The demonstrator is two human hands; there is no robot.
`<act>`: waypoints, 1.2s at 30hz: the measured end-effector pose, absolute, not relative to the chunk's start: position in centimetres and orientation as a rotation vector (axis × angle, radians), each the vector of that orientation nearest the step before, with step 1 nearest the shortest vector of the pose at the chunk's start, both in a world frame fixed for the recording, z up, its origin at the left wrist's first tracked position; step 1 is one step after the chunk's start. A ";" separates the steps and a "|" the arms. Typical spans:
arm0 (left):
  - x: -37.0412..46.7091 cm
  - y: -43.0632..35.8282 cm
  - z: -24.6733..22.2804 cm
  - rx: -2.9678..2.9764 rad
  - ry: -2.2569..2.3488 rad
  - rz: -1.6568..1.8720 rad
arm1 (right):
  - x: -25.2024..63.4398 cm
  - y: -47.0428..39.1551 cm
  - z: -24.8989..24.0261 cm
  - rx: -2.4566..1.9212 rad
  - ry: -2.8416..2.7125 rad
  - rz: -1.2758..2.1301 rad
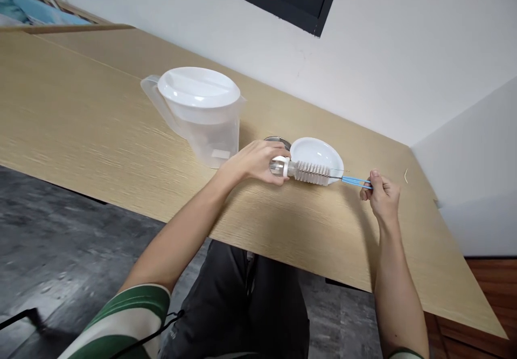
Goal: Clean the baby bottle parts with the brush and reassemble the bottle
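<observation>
My left hand (260,160) is wrapped round a small clear bottle (277,167) with a white ring at its neck, tipped on its side with the mouth to the right. In my right hand (382,189) is the blue looped handle of a bottle brush (313,172), pinched between thumb and fingers. The brush's white bristles lie in line with the bottle's mouth; whether the tip is inside I cannot tell. Just behind the bristles stands a white bowl (317,151). A metal-rimmed round dish (278,141) is partly hidden by my left hand.
A translucent pitcher (214,135) with a white lid stands left of my left hand, its handle pointing left. On the wooden table (121,127), a small pale curved strip (406,176) lies at the right. A white wall (363,78) runs along the back edge.
</observation>
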State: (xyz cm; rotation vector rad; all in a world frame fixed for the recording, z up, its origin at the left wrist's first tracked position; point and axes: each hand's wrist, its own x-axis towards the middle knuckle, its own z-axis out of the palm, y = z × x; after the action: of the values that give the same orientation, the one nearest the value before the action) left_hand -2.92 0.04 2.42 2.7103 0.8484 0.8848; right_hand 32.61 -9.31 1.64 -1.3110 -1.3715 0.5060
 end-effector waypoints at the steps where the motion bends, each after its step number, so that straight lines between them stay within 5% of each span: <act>1: -2.9 0.0 2.5 2.713 0.853 0.884 | 32.6 -9.3 1.6 -1.282 -1.358 0.559; 5: -3.2 0.0 2.9 2.692 0.885 0.855 | 33.3 -9.4 1.5 -1.132 -1.390 0.741; 36: -2.5 -0.1 2.4 2.711 0.815 0.834 | 33.6 -9.6 0.7 -1.223 -1.398 0.605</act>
State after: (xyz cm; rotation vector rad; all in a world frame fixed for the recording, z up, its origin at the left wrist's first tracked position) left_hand -2.47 -0.12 2.45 2.7111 0.8152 0.8344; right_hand 33.58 -9.64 0.68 -1.2231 -1.3979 0.6051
